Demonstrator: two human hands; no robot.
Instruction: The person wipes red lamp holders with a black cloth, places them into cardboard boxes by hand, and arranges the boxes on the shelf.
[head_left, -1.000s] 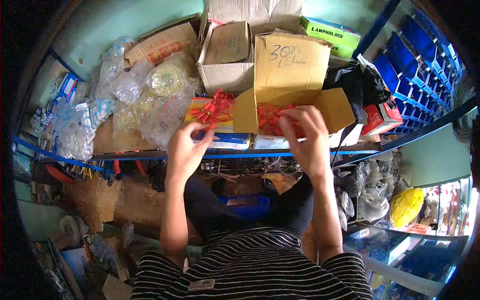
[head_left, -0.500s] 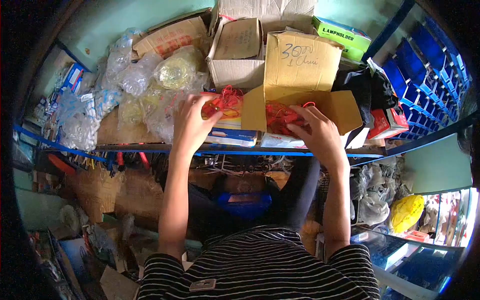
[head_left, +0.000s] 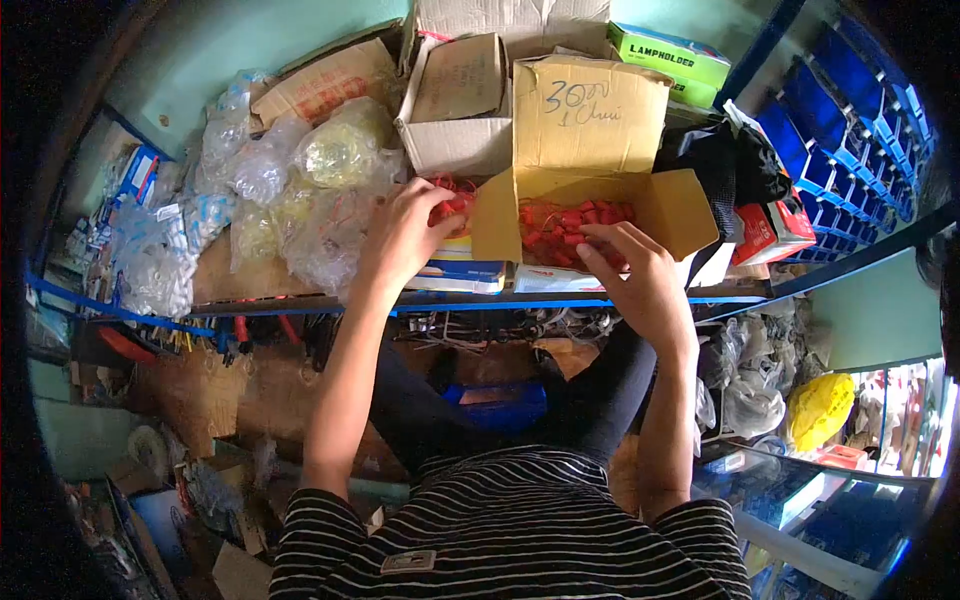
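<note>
An open cardboard box with handwriting on its raised flap holds a heap of small red pieces with thin red wires. My right hand is at the box's front edge, its fingers curved over the red pieces; thumb and forefinger are apart. Left of the box, my left hand curls round a red bunch lying over a yellow and blue box. Its fingers partly cover the bunch.
Clear plastic bags fill the shelf's left side. Behind stand a white carton and green lampholder boxes. A black bag and a red box lie right, near blue bins. A blue shelf edge runs in front.
My left hand has moved right and forward onto the red bunch. My right hand has drawn back toward the box's front right, uncovering more red pieces. The view has shifted slightly.
</note>
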